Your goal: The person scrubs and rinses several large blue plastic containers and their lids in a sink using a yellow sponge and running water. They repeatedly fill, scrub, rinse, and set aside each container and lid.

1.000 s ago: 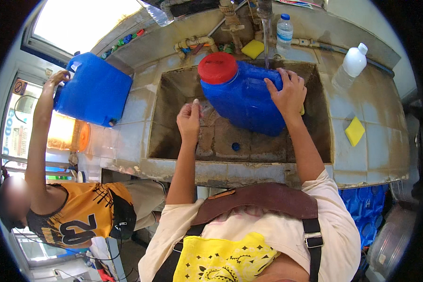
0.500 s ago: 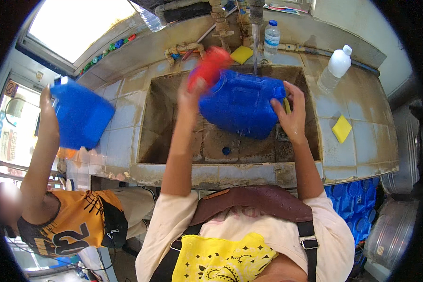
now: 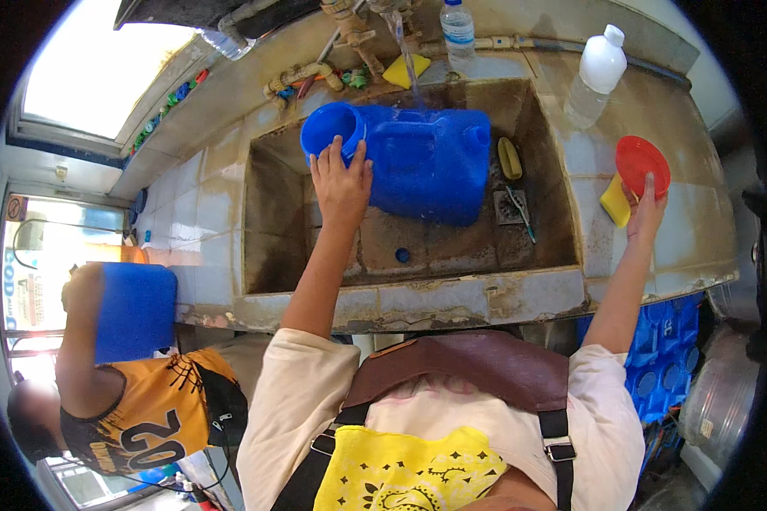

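Observation:
A blue plastic water jug [image 3: 426,166] lies tilted on its side in the sink [image 3: 452,281], its wide round mouth uncovered at the left and a small cap at the right. Water from the tap [image 3: 402,43] runs onto its upper side. My left hand [image 3: 343,183] grips the rim of that wide mouth. Over the counter to the right, my right hand [image 3: 645,213] holds a red round lid [image 3: 643,163] by its edge. A yellow sponge [image 3: 614,203] lies just beneath and is partly covered by the lid and fingers.
A yellow-green brush [image 3: 510,158], a toothbrush [image 3: 521,215] and a small blue cap [image 3: 402,255] lie in the sink. Bottles [image 3: 598,72] and another sponge [image 3: 406,70] stand around it. At left, another person holds a blue jug [image 3: 136,311].
The red lid has gone from my left hand at the jug's mouth to my right hand over the counter. My right hand has left the jug's small cap. The other person's jug has come lower.

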The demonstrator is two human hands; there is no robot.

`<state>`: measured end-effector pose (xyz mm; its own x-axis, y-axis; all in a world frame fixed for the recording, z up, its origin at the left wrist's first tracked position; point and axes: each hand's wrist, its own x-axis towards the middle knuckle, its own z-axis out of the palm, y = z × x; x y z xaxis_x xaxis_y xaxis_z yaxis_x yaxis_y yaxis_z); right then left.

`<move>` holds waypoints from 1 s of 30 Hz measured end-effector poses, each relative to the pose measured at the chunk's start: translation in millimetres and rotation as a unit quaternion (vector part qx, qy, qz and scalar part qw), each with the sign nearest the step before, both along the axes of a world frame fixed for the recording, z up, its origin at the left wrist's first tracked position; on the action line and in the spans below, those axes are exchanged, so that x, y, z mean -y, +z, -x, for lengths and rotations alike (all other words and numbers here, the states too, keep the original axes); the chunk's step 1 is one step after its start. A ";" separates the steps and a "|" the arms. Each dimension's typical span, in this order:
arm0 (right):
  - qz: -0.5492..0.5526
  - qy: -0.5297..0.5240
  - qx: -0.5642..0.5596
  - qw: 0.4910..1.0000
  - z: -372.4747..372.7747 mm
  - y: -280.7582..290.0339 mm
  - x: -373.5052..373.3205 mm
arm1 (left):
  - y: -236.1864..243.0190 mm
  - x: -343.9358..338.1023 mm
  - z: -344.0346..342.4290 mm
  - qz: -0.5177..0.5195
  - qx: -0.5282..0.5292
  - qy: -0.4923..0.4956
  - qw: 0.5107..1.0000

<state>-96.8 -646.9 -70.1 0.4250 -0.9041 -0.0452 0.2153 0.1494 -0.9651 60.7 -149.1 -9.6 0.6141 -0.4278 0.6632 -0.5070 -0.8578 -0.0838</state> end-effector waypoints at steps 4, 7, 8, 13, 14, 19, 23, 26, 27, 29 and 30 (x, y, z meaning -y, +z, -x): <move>0.102 -0.038 -0.128 0.986 12.4 -14.2 16.7 | -9.4 4.1 0.2 0.127 -0.059 0.016 0.990; 0.507 -0.140 -0.294 0.798 32.4 -25.7 -7.9 | -0.6 8.8 -2.7 0.150 -0.068 -0.002 0.986; 0.522 -0.092 -0.409 0.742 39.6 -28.8 -19.3 | 3.5 12.3 0.0 0.178 -0.037 -0.004 0.983; 0.528 0.072 -0.414 0.738 61.4 -31.4 -69.3 | 13.2 72.8 56.0 0.331 -0.164 -0.146 0.918; 0.502 0.117 -0.357 0.779 63.5 -29.4 -73.5 | 12.0 98.0 68.3 0.288 -0.199 -0.178 0.920; 0.587 0.009 -0.474 0.656 67.4 -24.3 -72.3 | -2.9 283.9 43.1 0.289 -0.246 -0.300 0.875; 0.522 0.033 -0.368 0.769 68.3 -32.9 -66.5 | -18.7 417.5 -5.7 0.395 -0.298 -0.181 0.850; 0.517 0.020 -0.361 0.776 72.7 -33.8 -65.7 | -16.4 452.0 -33.4 0.434 -0.354 -0.165 0.812; 0.526 0.035 -0.390 0.755 73.3 -32.1 -64.0 | -13.8 452.2 -40.5 0.459 -0.412 -0.211 0.758; 0.463 0.024 -0.348 0.815 68.1 -27.1 -55.5 | -7.7 443.4 -46.1 0.435 -0.446 -0.242 0.743; 0.382 -0.006 -0.270 0.884 63.1 -23.7 -48.7 | -4.8 436.9 -46.2 0.311 -0.378 -0.275 0.828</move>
<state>-159.9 -598.3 -93.9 0.5174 -0.7634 0.3867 -0.3114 -0.5889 -0.7458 106.9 -586.0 -14.4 0.7801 -0.5007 0.3752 -0.5408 -0.2380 0.8068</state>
